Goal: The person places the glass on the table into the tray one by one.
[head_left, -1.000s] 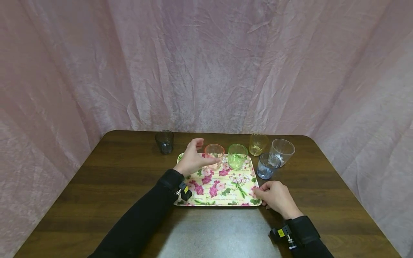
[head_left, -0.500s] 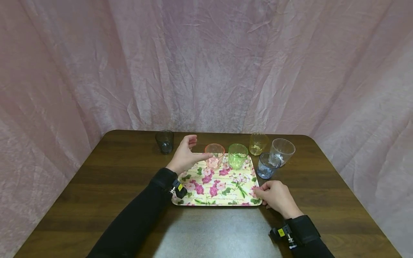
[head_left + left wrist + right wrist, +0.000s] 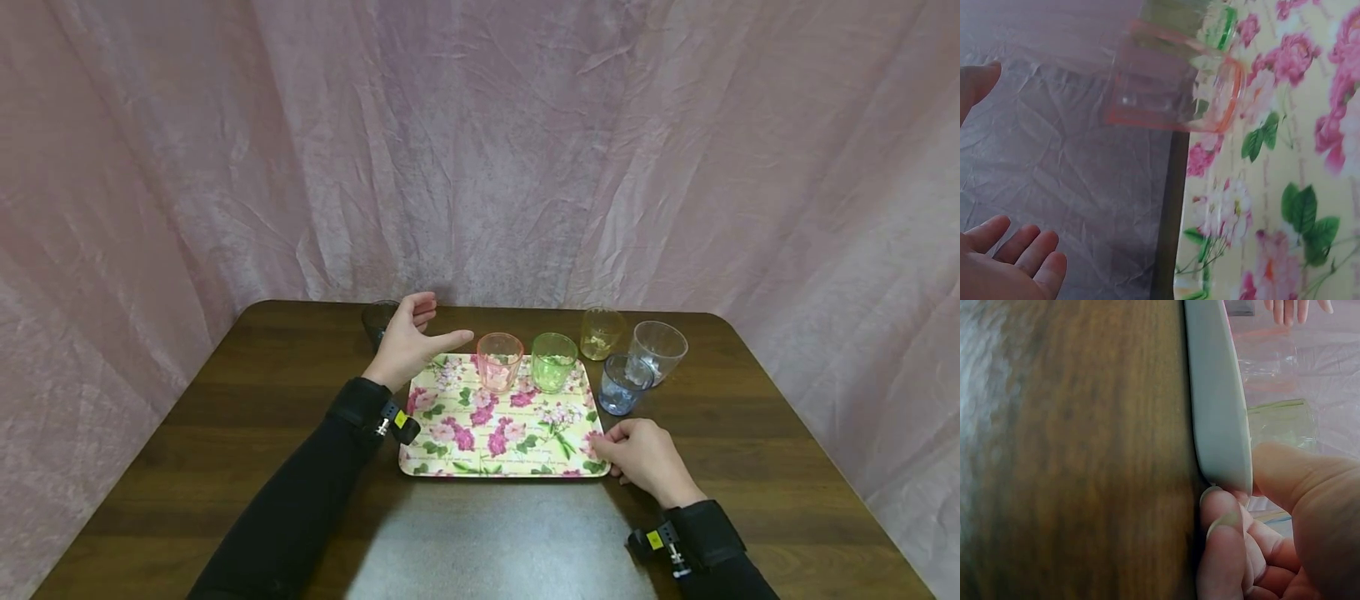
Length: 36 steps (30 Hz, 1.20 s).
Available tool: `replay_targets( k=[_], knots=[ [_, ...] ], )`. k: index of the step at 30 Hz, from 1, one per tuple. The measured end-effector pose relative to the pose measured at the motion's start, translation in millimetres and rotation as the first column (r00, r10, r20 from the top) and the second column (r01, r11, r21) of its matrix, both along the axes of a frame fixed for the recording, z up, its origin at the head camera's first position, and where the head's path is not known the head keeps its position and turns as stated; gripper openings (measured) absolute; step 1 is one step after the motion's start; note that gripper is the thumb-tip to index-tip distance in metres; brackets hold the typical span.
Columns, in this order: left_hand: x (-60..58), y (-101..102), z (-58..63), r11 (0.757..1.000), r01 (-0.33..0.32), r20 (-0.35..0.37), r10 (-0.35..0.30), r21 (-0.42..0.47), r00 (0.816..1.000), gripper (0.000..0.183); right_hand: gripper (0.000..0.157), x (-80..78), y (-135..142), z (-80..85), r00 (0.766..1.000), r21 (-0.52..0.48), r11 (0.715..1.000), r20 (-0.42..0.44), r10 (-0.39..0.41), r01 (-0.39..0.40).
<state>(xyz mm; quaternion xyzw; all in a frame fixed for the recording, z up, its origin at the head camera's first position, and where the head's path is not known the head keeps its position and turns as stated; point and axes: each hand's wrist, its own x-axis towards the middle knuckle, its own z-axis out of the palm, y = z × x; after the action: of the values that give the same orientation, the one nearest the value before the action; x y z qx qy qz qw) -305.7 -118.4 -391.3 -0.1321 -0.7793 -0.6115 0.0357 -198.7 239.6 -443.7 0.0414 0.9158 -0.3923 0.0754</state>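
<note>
My left hand [image 3: 405,343] hovers over the far left corner of the floral tray [image 3: 502,458], fingers spread and holding nothing. Just beyond it stands a dark grey glass [image 3: 373,321], partly hidden by the hand. A pink-orange glass [image 3: 500,363] and a green glass [image 3: 553,364] stand upright side by side along the tray's far edge. In the left wrist view the pink-orange glass [image 3: 1166,81] is apart from the fingers. My right hand [image 3: 643,458] pinches the tray's near right corner; the right wrist view shows thumb above and fingertips [image 3: 1221,509] under the rim [image 3: 1219,412].
Right of the tray stand a blue glass [image 3: 621,387], a clear glass [image 3: 660,350] and a yellow glass [image 3: 600,335] on the wooden table [image 3: 247,417]. A pink curtain [image 3: 480,150] hangs behind the table's far edge.
My left hand has moved away from the pink-orange glass, left and farther back toward the dark grey glass. The right hand stays at the tray's corner.
</note>
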Motion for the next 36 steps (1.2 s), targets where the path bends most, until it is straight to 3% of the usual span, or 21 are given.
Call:
replay_targets(
  k=[17, 29, 36],
  knots=[
    [-11.1, -26.2, 11.5, 0.993, -0.115, -0.029, 0.115, 0.006, 0.993, 0.095, 0.026, -0.6, 0.1, -1.3, 1.000, 0.009, 1.000, 0.004, 0.001, -0.001],
    [-20.1, -47.7, 19.6, 0.976, -0.217, -0.043, 0.216, -0.017, 0.975, 0.098, 0.028, -0.9, 0.3, -1.7, 1.000, 0.014, 1.000, 0.006, 0.000, 0.000],
    [-26.9, -58.1, 18.4, 0.965, -0.263, -0.046, 0.262, -0.004, 0.964, 0.097, 0.028, -1.0, 0.4, -1.3, 1.000, 0.019, 1.000, 0.004, 0.001, -0.001]
  ],
)
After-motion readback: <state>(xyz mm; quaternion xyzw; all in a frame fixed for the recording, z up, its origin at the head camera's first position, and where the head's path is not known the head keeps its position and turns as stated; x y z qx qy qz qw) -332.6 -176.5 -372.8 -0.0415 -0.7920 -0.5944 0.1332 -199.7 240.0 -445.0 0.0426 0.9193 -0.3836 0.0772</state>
